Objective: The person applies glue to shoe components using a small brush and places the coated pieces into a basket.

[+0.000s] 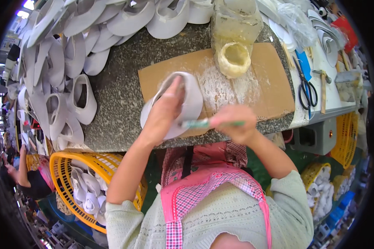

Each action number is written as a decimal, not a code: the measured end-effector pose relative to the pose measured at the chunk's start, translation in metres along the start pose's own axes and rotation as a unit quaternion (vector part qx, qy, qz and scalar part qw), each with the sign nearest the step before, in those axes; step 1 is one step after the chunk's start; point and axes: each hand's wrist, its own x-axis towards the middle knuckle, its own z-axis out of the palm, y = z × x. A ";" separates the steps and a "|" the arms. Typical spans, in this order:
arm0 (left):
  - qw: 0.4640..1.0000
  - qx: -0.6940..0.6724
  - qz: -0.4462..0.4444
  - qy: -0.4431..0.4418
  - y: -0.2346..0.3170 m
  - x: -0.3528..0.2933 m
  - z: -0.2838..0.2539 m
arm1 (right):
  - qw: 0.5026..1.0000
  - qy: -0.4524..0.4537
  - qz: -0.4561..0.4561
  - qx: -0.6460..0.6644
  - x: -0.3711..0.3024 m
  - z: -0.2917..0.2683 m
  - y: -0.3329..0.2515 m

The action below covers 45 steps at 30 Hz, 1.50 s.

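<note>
My left hand (164, 108) grips a white shoe upper (192, 93), its fingers reaching into the opening. The upper is tilted over the front edge of a brown cardboard sheet (274, 81). In my right hand (237, 126) is a slim brush (201, 123) with a green and white handle, like a toothbrush. Its head is at the lower right side of the upper; motion blur hides whether the two touch. Beyond my hands, a crusted, translucent pot (237, 35) lies on the cardboard with its pale round mouth facing me. Dried white residue (214, 85) coats the cardboard beside it.
Many white shoe uppers (75, 56) are heaped along the left and far sides of the speckled table (116, 95). To the right lie scissors (307, 93) and a hammer (323, 89). A yellow basket (60, 193) of white pieces stands below left. Another person (33, 178) is farther left.
</note>
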 end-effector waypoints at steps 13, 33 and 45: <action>0.945 0.257 0.015 0.204 -0.049 -0.073 -0.064 | 0.993 0.009 -0.010 -0.115 -0.011 0.054 -0.002; 0.996 0.026 0.041 0.070 -0.004 -0.047 -0.036 | 0.935 0.229 0.005 -0.270 0.037 -0.071 -0.009; 0.979 -0.170 0.046 0.106 -0.003 -0.007 0.008 | 0.953 0.274 0.103 -0.075 -0.003 -0.126 0.007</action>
